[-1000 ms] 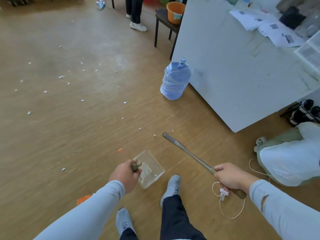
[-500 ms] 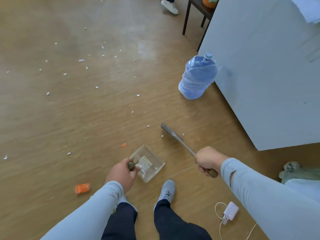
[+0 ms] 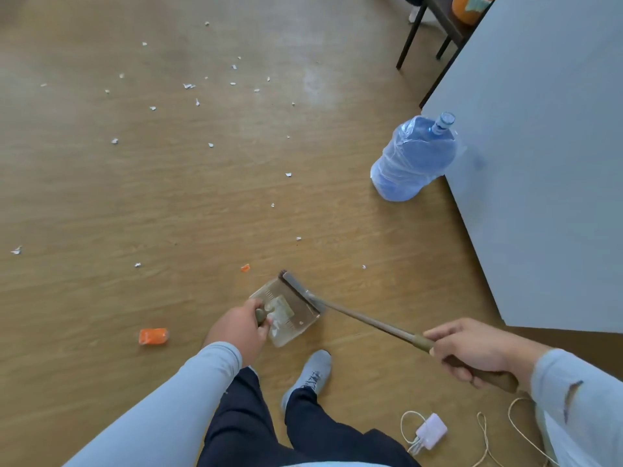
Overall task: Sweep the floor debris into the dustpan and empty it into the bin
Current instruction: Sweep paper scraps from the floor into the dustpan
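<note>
My left hand (image 3: 241, 328) grips the short handle of the clear plastic dustpan (image 3: 286, 311); fingers (image 3: 266, 320) curled round the handle, thumb on top. The pan sits low on the wood floor (image 3: 168, 203) just ahead of my left shoe (image 3: 312, 374), its open lip pointing away from me and to the right. A few pale scraps already lie inside it, close to my knuckles.

My right hand (image 3: 472, 352) holds the long-handled brush (image 3: 354, 315) by its thick end, fingers wrapped round the grip. The shaft runs up and left from that hand to the brush head (image 3: 296, 288), which lies across the far lip of the dustpan, touching it.

White paper bits (image 3: 188, 85) are scattered over the floor ahead and to the left, most of them well apart from the pan. A small orange scrap (image 3: 245, 267) lies near the pan's far left corner; a larger orange piece (image 3: 153, 336) lies left of my left hand.

A blue water jug (image 3: 413, 160) wrapped in plastic film stands against the grey counter (image 3: 539, 163) panel at right. A white charger (image 3: 431, 431) with its cable lies on the floor beside my right leg.

No readable writing anywhere; faint ruled marks on the dustpan bottom are too small to make out.
</note>
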`<control>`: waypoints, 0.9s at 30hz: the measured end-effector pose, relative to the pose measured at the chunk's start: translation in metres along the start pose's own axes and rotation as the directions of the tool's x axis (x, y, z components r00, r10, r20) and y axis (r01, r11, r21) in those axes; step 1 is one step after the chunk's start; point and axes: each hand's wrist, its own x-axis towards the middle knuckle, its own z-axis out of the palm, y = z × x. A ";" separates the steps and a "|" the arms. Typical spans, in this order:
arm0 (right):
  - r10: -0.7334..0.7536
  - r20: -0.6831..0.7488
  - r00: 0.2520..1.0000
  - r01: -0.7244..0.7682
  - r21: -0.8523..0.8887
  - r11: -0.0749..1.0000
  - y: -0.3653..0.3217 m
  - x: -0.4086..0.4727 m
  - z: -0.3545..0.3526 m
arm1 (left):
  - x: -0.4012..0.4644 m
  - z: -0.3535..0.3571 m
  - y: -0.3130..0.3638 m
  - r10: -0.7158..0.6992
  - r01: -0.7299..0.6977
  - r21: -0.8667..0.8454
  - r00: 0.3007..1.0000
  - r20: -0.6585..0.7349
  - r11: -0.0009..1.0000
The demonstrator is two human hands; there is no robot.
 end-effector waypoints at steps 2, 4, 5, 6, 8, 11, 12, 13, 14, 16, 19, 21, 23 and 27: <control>-0.031 -0.018 0.999 0.029 -0.061 0.998 -0.004 -0.002 0.011 | -0.003 0.001 0.001 -0.001 0.001 0.000 1.000 -0.003 1.000; -0.067 -0.071 0.995 0.056 -0.141 0.988 -0.017 0.004 0.025 | -0.003 -0.001 0.000 -0.007 0.007 -0.001 1.000 -0.007 1.000; -0.081 -0.091 0.993 0.062 -0.188 0.980 -0.024 0.008 0.032 | -0.002 -0.002 -0.001 -0.010 0.010 0.001 1.000 -0.007 1.000; -0.079 -0.103 0.992 0.053 -0.238 0.970 -0.030 0.012 0.039 | -0.002 -0.005 0.000 -0.016 0.016 0.004 1.000 -0.004 1.000; -0.062 -0.108 0.992 0.022 -0.332 0.943 -0.036 0.016 0.049 | -0.002 -0.007 0.000 -0.024 0.024 0.010 1.000 -0.008 1.000; -0.025 -0.024 0.999 0.018 -0.283 0.959 -0.030 0.010 0.042 | -0.003 -0.006 0.002 -0.032 0.032 0.013 0.999 -0.021 0.999; -0.016 -0.003 1.000 0.015 -0.208 0.978 -0.024 0.007 0.031 | -0.005 -0.005 0.003 -0.035 0.035 0.007 0.999 -0.024 0.999; -0.006 0.005 1.000 0.007 -0.130 0.992 -0.015 0.005 0.019 | -0.007 -0.004 0.004 -0.034 0.033 -0.004 0.999 -0.029 0.999; 0.008 0.013 1.000 -0.007 -0.073 0.997 -0.004 0.001 0.008 | -0.008 -0.003 0.005 -0.028 0.027 -0.020 0.999 -0.037 0.999; 0.025 0.017 1.000 -0.024 -0.003 1.000 0.019 -0.008 -0.007 | -0.008 -0.004 0.011 -0.004 0.001 -0.044 0.999 -0.050 0.999; 0.006 -0.006 1.000 -0.006 0.076 0.997 0.041 -0.020 -0.015 | 0.000 -0.007 0.026 0.048 -0.048 -0.003 0.998 -0.038 0.999; -0.007 -0.074 0.997 0.014 0.104 0.994 0.046 -0.022 -0.019 | 0.007 -0.009 0.038 0.074 -0.073 0.014 0.997 -0.036 0.997; -0.012 -0.158 0.987 0.032 0.128 0.991 0.047 -0.018 -0.025 | 0.015 -0.009 0.050 0.088 -0.087 0.029 0.996 -0.025 0.996; -0.007 -0.304 0.953 0.044 0.115 0.992 0.043 0.004 -0.044 | 0.030 -0.003 0.069 0.106 -0.109 0.121 0.994 0.025 0.987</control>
